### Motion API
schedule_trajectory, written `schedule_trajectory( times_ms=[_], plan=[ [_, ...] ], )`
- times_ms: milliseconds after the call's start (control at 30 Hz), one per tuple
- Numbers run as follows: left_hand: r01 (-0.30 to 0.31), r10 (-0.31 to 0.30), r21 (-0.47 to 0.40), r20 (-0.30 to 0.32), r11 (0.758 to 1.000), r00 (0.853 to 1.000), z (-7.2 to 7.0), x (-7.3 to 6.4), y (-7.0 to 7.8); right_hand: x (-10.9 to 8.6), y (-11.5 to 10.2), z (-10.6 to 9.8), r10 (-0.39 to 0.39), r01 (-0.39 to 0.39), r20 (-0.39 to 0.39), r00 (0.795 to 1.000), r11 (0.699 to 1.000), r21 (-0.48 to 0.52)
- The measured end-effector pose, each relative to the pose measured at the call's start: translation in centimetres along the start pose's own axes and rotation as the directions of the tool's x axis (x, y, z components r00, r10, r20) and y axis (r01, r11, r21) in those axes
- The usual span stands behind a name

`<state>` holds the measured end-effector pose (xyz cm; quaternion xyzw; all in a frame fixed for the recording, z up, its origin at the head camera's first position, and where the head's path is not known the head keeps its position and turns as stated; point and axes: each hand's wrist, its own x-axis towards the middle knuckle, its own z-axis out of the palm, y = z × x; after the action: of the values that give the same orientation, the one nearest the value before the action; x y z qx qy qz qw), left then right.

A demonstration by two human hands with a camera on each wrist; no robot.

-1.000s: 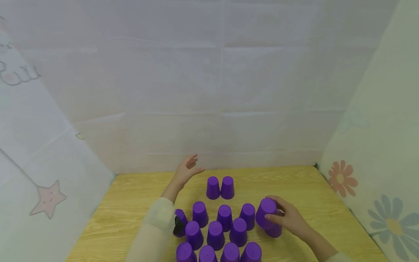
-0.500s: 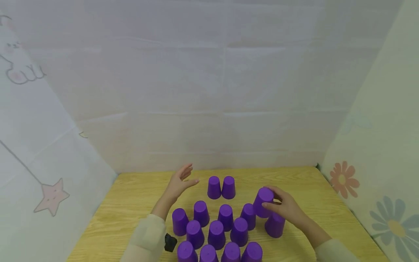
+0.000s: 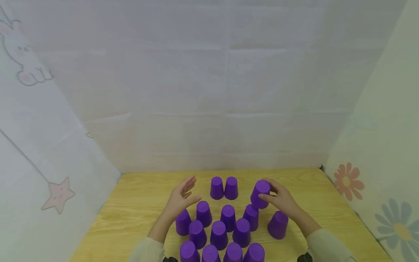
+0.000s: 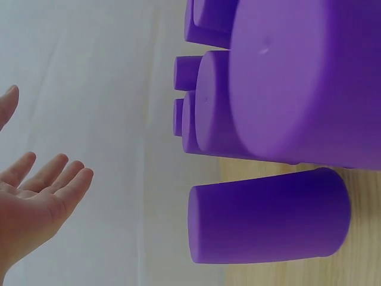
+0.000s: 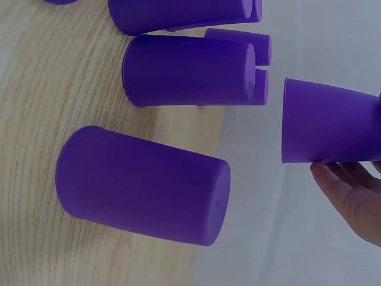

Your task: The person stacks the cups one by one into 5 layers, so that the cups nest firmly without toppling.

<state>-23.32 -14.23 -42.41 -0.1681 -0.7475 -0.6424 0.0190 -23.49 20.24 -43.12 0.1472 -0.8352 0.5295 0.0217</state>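
My right hand (image 3: 282, 199) grips an upside-down purple cup (image 3: 260, 194) between thumb and fingers. In the right wrist view this held cup (image 5: 330, 122) hangs raised above the table. My left hand (image 3: 179, 198) is empty, its fingers loosely spread, above the left side of the cups; in the left wrist view the same hand (image 4: 36, 199) touches nothing. Two purple cups, one of them the right one (image 3: 231, 188), stand side by side at the back. Ahead of me, several more upside-down cups stand in rows, including a middle cup (image 3: 219, 235). A lone cup (image 3: 278, 225) stands at the right.
The wood-grain table (image 3: 131, 203) reaches back to a pale cloth wall (image 3: 209, 109). Cloth sides with printed drawings, such as a star (image 3: 59, 194) and a flower (image 3: 348, 181), rise at left and right. The front row of cups (image 3: 190, 251) is cut off by the view's lower edge.
My right hand has lifted the cup off the lone right cup and carried it back and leftward. My left hand has drawn down toward me, remaining empty.
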Motion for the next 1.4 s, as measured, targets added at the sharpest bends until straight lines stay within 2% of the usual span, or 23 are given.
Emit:
schedule_trajectory(
  times_ms=[100,367,467,700,800,1033,1233,1400],
  plan=[
    [-0.006,0.006,-0.021,-0.001,1.000,1.000,0.0,-1.0,0.1,0.6,0.2,0.2,-0.002,0.002,-0.011,1.000,1.000,0.017],
    [0.051,-0.052,-0.039,-0.035,0.998,0.998,-0.4,-4.3,-0.4,2.0,0.5,1.0,0.050,-0.051,-0.062,0.997,0.999,-0.012],
    [0.065,-0.067,-0.035,-0.053,0.997,0.996,-0.4,-5.6,-0.8,2.5,0.5,1.2,0.060,-0.059,-0.069,0.996,0.998,0.006],
    [0.068,-0.067,0.010,-0.068,0.998,0.995,0.7,-8.3,-1.8,3.5,0.7,1.6,0.070,-0.067,-0.069,0.995,0.996,0.051],
    [0.064,-0.064,0.001,-0.074,0.998,0.995,1.3,-9.0,-2.3,3.8,0.7,1.9,0.091,-0.087,-0.063,0.994,0.994,0.065],
    [0.059,-0.059,-0.013,-0.039,0.998,0.997,1.9,-9.8,-3.2,4.6,1.1,2.5,0.121,-0.116,-0.083,0.989,0.991,0.061],
    [0.102,-0.102,-0.001,-0.059,0.995,0.993,1.8,-10.7,-3.8,5.3,1.7,3.0,0.127,-0.122,-0.093,0.988,0.991,0.063],
    [0.134,-0.130,0.032,-0.107,0.990,0.986,2.3,-11.6,-4.2,5.7,2.1,3.2,0.155,-0.149,-0.102,0.983,0.987,0.063]
  ],
)
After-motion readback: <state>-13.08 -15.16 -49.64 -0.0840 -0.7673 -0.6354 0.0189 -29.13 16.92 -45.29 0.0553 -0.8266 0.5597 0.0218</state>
